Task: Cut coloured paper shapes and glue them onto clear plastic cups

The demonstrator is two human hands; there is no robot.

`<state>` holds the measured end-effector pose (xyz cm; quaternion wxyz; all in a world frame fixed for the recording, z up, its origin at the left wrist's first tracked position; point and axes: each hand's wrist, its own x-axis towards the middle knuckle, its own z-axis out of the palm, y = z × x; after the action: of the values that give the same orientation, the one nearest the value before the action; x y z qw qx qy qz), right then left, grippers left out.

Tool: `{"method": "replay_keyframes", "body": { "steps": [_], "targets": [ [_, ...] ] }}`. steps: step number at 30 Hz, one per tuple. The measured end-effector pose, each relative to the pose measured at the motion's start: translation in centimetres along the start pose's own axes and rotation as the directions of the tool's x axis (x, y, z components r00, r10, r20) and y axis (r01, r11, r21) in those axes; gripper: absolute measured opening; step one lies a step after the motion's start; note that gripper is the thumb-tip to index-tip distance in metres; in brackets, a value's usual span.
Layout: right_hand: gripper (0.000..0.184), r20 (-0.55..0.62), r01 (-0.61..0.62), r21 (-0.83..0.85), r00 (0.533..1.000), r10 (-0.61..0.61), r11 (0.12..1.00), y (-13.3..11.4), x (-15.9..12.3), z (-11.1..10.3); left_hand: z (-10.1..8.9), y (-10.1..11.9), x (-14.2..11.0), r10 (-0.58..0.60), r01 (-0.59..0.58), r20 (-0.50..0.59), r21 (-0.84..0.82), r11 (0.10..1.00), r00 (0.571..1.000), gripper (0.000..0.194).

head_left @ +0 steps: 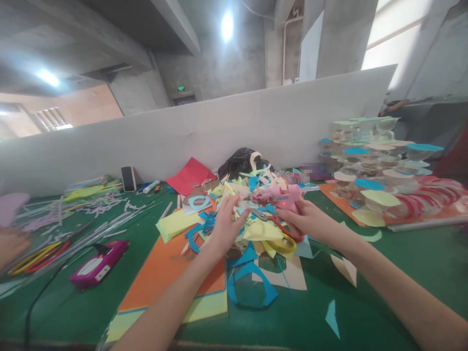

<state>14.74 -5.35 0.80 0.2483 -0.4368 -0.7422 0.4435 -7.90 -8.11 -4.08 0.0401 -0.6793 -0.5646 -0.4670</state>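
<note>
My right hand (302, 219) is closed around a pink glue gun (291, 197) with a small red light on its side. Its front end points left, towards my left hand (227, 222). That hand hovers over a heap of cut paper scraps (263, 231), thumb and fingers apart, with nothing visible between them. Scissors with red and yellow handles (283, 243) lie partly buried in the heap under my right hand. A blue paper offcut with a round hole (270, 295) rests on the green table nearer to me.
Orange sheets (161, 270) lie left of the heap. A purple device with a cable (98, 265) sits further left, near another person's hand (14, 248). Stacked clear cups with paper discs (376, 165) stand at right. A white partition (175, 131) runs behind.
</note>
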Motion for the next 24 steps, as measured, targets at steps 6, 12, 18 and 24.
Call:
{"method": "replay_keyframes", "body": {
  "steps": [6,12,18,24],
  "targets": [
    [0.037,-0.024,-0.001,0.007,1.000,0.001,1.000,0.1,0.2,0.1,0.0,0.0,-0.1,0.001,-0.001,0.000,0.005,1.000,1.000,0.037],
    [0.037,-0.021,0.011,0.014,1.000,-0.010,1.000,0.0,0.1,0.1,0.1,0.0,-0.1,-0.009,0.009,-0.006,0.006,1.000,1.000,0.037],
    [0.036,-0.032,0.012,0.039,0.999,-0.011,0.999,0.4,0.3,0.1,0.1,0.2,-0.1,-0.016,0.016,0.013,-0.009,1.000,1.000,0.034],
    [0.037,-0.044,0.018,0.060,0.999,-0.016,0.998,1.2,0.8,0.2,0.2,0.0,-0.2,-0.029,0.029,0.015,-0.019,0.999,0.999,0.035]
  ]
}}
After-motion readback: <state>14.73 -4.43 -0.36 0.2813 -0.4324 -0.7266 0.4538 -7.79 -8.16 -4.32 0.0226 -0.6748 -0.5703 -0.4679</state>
